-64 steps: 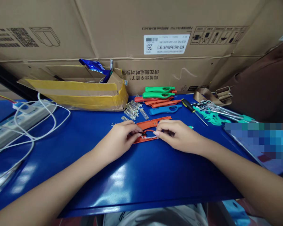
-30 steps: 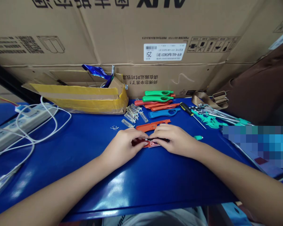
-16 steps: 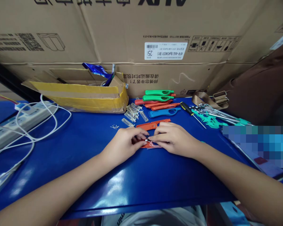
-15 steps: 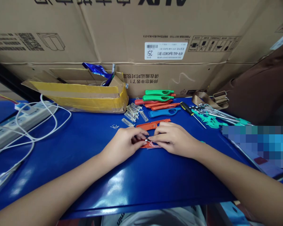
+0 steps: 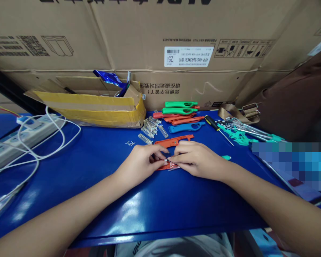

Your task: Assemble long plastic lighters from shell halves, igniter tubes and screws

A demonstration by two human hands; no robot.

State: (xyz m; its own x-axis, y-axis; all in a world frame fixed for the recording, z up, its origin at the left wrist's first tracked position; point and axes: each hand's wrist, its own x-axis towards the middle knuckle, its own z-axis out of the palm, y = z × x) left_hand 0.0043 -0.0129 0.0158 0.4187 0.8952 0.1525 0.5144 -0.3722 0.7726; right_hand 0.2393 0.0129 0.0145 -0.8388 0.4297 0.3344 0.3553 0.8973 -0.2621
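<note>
My left hand (image 5: 141,162) is closed, thumb and fingers around the left end of an orange lighter casing half (image 5: 163,167) on the table. My right hand (image 5: 200,159) pinches at a small black-and-white part (image 5: 167,160) over this casing half, its fingertips meeting those of the left. A thin white wire (image 5: 172,165) curves out below the right fingers. Just beyond the hands lies a second orange casing half (image 5: 173,141). The right hand covers much of the casing. A green-tipped object (image 5: 226,157) shows past the right wrist.
Behind lie clear fuel tanks (image 5: 151,127), stacked green lighter casings (image 5: 180,111), a blue casing (image 5: 186,127) and a screwdriver (image 5: 216,129). Metal rods (image 5: 253,130) are at right. A yellow-taped box (image 5: 91,109) and a power strip (image 5: 24,137) with loose cables stand left.
Both hands stay almost in place with small finger movements. The right hand has shifted slightly over the casing, and more of the green-tipped object shows behind its wrist.
</note>
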